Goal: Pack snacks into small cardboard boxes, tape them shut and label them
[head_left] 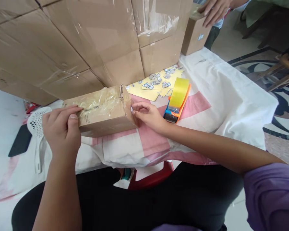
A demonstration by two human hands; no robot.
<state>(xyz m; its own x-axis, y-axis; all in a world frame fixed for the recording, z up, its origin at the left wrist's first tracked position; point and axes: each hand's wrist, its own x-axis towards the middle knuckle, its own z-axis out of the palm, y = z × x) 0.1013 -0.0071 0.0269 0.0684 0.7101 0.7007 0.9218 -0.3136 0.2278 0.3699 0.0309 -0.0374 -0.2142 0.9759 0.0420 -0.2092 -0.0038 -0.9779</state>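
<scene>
A taped cardboard box (pixel 106 120) lies on the cloth in front of me, with crinkled clear tape along its top. My left hand (pixel 62 128) grips its left end, fingers on top and the thumb on the near edge. At the right end, my right hand (pixel 148 115) has thumb and forefinger closed on a small white sticker (pixel 132 109) against the box's end face. To the right of that hand lies an orange and blue tape dispenser (pixel 177 99) with a yellow roll. Behind it, yellow sheets (pixel 146 93) carry several small loose stickers (pixel 155 78).
A wall of stacked, taped cartons (pixel 106 38) rises at the back. Another person's hand (pixel 216 11) rests on a box (pixel 196 35) with a sticker at the far right. A white slotted spoon (pixel 38 123) and a dark flat object (pixel 20 141) lie at left. A red stool (pixel 150 178) shows below.
</scene>
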